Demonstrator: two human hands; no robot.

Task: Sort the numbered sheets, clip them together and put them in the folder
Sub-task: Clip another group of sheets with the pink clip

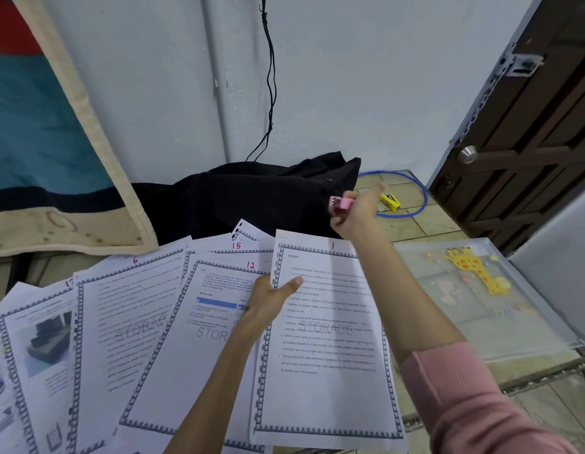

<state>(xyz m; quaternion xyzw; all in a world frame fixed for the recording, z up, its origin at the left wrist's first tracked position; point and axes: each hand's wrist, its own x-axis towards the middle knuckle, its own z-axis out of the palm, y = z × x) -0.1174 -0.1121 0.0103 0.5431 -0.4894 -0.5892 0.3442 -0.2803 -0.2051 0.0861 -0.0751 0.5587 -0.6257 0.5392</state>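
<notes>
You see a black cloth (252, 194) heaped against the wall; right of it lie a blue hoop (422, 194) and a yellow toy (390, 201), a dark door (527, 132) beyond.

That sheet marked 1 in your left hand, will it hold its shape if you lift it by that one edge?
Probably not: sheet 1 looks like thin printer paper, and the left hand pinches only its left edge, so the far side would likely droop. It seems light. Loose sheets overlap beside it, such as sheet 12, so it may slide.
</notes>
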